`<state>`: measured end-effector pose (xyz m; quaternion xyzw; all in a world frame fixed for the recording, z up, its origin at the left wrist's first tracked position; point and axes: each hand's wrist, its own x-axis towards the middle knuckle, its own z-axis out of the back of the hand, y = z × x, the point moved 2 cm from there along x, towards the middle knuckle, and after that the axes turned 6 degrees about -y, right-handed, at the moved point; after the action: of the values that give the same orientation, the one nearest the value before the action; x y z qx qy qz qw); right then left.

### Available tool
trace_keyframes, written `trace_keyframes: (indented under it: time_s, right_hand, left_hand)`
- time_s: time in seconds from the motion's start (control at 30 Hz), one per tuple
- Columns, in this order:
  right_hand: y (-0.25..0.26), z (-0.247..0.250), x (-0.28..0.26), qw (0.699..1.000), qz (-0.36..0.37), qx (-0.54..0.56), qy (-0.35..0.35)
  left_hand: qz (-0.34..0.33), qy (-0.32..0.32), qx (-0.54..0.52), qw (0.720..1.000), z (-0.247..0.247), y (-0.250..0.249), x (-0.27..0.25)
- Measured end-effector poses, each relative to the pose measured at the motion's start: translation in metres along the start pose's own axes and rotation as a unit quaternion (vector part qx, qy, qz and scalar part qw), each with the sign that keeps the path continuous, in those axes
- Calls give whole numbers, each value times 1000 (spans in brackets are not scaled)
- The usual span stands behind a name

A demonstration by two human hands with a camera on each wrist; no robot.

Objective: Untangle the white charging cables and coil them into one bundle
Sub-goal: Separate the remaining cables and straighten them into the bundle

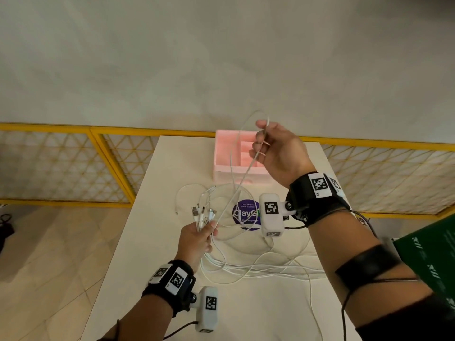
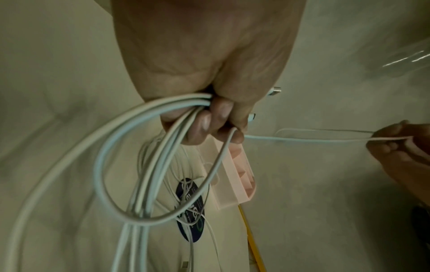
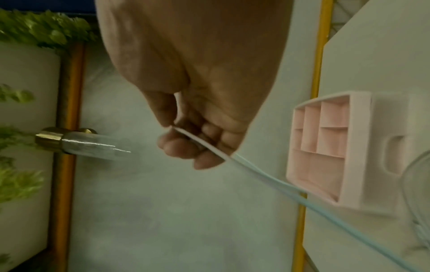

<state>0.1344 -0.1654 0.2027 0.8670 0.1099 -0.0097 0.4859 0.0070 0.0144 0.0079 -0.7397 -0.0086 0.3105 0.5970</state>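
At the left, a yellow-framed lattice fence (image 1: 73, 166) runs behind the white table (image 1: 147, 242), with pale floor tiles below it. Low over the near-left part of the table, the left hand (image 1: 197, 238) is fisted around a gathered bunch of white charging cables (image 1: 246, 269) — the left-wrist view shows its fingers (image 2: 204, 127) curled tight over several strands, which drop out of the fist in wide loops. A fan of plug ends (image 1: 202, 214) sticks up out of the top of that fist, USB tips among them. The rest of the cables lie slack on the tabletop, in loose overlapping curves just right of the hand and trailing along the table toward the near-right edge.

Toward the middle, a round purple sticker (image 1: 246, 214) sits flat on the table under some of the loops. Beyond it, at the far edge, stands a pink divided organiser tray (image 1: 226, 168), its compartments open upward.

One strand (image 1: 236, 193) rises from the left fist up and to the right. The right hand (image 1: 275, 151) is raised above the tray and pinches this strand between thumb and curled fingers (image 3: 186, 147) — the strand doubles over at the hand, one part arcing above it and falling back to the table. At the far right edge a dark green box (image 1: 433, 254) shows partly.
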Motion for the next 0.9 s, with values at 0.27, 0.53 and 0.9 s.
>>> trace_keyframes:
  time_s: [0.27, 0.53, 0.9]
  right_hand:
    - [16, 40, 8, 967, 173, -58, -177]
    - [-41, 171, 1, 829, 11, -307, -467]
    - [-69, 109, -30, 838, 100, -484, -233]
  left_hand:
    - [-17, -1, -30, 999, -3, -7, 0]
    - [-40, 11, -51, 998, -14, -25, 0]
    - [-48, 85, -37, 995, -35, -39, -18]
